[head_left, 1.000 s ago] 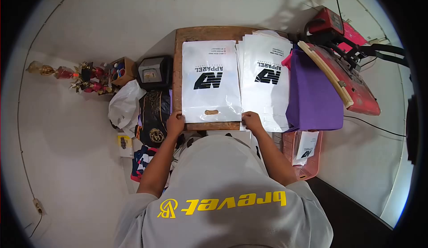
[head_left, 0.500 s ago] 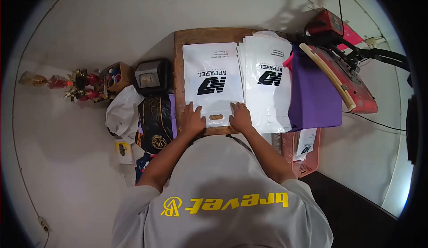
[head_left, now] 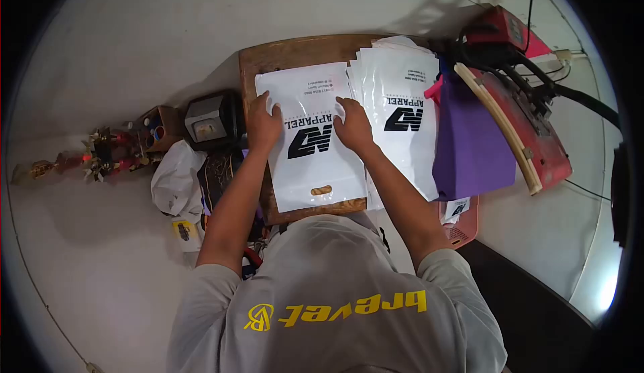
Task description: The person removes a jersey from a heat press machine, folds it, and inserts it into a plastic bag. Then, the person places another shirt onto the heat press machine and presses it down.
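Note:
A white plastic bag point(head_left: 312, 172) printed with a black logo and "APPAREL" lies flat on the wooden table point(head_left: 295, 52), its handle cutout toward my body. My left hand point(head_left: 265, 123) rests at the bag's left edge, near its far end, fingers apart. On the right edge lies my right hand point(head_left: 353, 125), with its fingers spread and curved over the plastic beside the logo. Neither hand grips anything visible. Just right of it, a stack of similar white bags point(head_left: 399, 151) is slightly fanned out.
A purple bag point(head_left: 469, 145) and a red heat press point(head_left: 537, 131) stand on the right. Below them is a pink basket point(head_left: 464, 229). Left of the table are a black lamp-like box point(head_left: 209, 119), a white plastic bag point(head_left: 176, 182) and trophies point(head_left: 111, 155).
Both hands have moved from the bag's near corners up along its sides toward the far end. The camera view has shifted and tilted slightly.

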Action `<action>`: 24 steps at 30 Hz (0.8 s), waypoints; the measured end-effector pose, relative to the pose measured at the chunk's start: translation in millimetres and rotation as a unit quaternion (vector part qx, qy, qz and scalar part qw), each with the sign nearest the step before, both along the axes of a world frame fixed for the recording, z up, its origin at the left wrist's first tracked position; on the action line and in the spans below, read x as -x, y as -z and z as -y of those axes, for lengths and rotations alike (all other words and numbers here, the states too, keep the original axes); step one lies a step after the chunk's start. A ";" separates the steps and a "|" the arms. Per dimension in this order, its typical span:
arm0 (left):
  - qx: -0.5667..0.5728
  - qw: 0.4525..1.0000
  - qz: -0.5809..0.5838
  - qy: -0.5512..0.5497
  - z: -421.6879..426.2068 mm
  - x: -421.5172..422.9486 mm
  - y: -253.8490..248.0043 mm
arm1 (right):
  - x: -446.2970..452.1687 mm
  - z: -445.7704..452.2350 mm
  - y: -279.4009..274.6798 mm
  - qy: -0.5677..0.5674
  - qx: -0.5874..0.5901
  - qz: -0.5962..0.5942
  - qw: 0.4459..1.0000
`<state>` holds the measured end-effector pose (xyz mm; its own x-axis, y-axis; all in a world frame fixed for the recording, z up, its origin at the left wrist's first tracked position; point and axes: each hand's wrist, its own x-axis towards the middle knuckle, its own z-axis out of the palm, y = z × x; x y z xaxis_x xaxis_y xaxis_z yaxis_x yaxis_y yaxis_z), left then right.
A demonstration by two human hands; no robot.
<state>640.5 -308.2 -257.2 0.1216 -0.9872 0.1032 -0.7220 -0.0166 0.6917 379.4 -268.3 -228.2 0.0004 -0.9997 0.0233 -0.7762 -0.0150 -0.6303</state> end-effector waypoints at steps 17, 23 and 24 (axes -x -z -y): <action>-0.208 0.968 -0.070 -0.118 133.6 -56.9 46.3 | 74.5 200.7 47.0 0.034 -0.245 0.052 0.968; -0.221 0.950 -0.122 -0.185 139.1 -50.0 39.7 | 80.3 218.5 68.6 -0.003 -0.279 0.029 0.960; -0.200 0.960 -0.082 -0.177 140.1 -48.8 41.9 | 75.0 217.4 59.8 0.025 -0.295 0.072 0.952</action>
<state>689.3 -448.4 -299.1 0.4389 -0.8376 -0.3253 -0.5043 -0.5293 0.6824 304.4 -485.7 -288.0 -0.0085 -0.8373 -0.5466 -0.6712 0.4100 -0.6176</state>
